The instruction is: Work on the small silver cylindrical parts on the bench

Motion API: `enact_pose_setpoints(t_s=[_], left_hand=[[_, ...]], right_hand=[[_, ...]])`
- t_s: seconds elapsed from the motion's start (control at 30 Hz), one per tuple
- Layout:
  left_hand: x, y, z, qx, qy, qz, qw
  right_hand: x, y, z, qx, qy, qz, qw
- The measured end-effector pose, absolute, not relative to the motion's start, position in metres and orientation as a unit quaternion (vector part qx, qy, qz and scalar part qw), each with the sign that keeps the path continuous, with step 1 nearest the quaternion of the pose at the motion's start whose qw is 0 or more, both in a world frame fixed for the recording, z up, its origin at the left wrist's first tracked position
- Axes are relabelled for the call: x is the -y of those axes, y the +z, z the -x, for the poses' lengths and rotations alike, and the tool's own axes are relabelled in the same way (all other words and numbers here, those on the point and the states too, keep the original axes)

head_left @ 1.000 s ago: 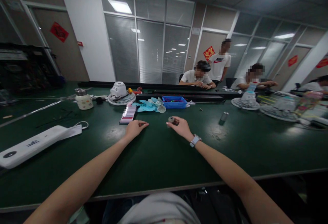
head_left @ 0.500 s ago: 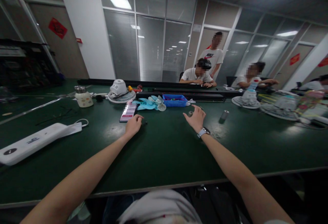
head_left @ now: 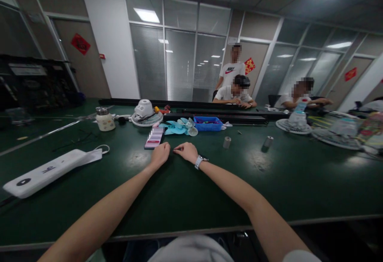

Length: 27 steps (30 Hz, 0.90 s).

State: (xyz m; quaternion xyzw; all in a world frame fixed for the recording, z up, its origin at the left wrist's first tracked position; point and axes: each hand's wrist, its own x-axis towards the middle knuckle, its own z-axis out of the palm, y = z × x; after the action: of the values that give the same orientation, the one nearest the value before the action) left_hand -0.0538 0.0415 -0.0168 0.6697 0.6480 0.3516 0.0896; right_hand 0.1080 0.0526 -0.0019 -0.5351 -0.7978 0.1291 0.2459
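Note:
My left hand (head_left: 160,155) rests closed on the green table, just in front of a phone (head_left: 156,134) with a lit screen. Whatever its fingers hold, if anything, is hidden. Close beside it, my right hand (head_left: 188,152), with a watch on the wrist, pinches a small dark piece (head_left: 176,150) too tiny to name. A narrow gap separates the two hands. To the right stand two metal cylinders, one nearer (head_left: 227,142) and one farther off (head_left: 268,142). Behind the hands lie light-blue fan blades (head_left: 176,127).
A blue basket (head_left: 208,126) with small items stands behind. White fan parts (head_left: 145,112) and a cream flask (head_left: 105,121) are at back left, a long white case (head_left: 49,170) at left. More fan parts (head_left: 295,125) lie right. Several people are across the table.
My right hand has come left from beside the nearer cylinder to my left hand. Its spread fingers have closed into a pinch. The standing person has shifted left in view.

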Motion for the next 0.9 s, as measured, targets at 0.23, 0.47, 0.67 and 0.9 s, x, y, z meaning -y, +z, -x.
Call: enact_pose_setpoints(t_s=[0.23, 0.47, 0.67, 0.9], left_hand=[[-0.039, -0.016, 0.054, -0.643, 0.359, -0.668, 0.105], [-0.037, -0.015, 0.054, -0.642, 0.353, -0.671, 0.111], [-0.038, -0.014, 0.053, -0.647, 0.34, -0.673, 0.112], [-0.036, -0.013, 0.052, -0.65, 0.34, -0.67, 0.113]], right_hand=[[-0.04, 0.012, -0.196, 0.788, 0.038, 0.515, 0.336], [-0.054, 0.024, -0.324, 0.627, -0.119, 0.649, 0.414], [-0.063, 0.014, -0.33, 0.624, -0.048, 0.682, 0.379], [-0.062, 0.016, -0.327, 0.608, -0.069, 0.708, 0.353]])
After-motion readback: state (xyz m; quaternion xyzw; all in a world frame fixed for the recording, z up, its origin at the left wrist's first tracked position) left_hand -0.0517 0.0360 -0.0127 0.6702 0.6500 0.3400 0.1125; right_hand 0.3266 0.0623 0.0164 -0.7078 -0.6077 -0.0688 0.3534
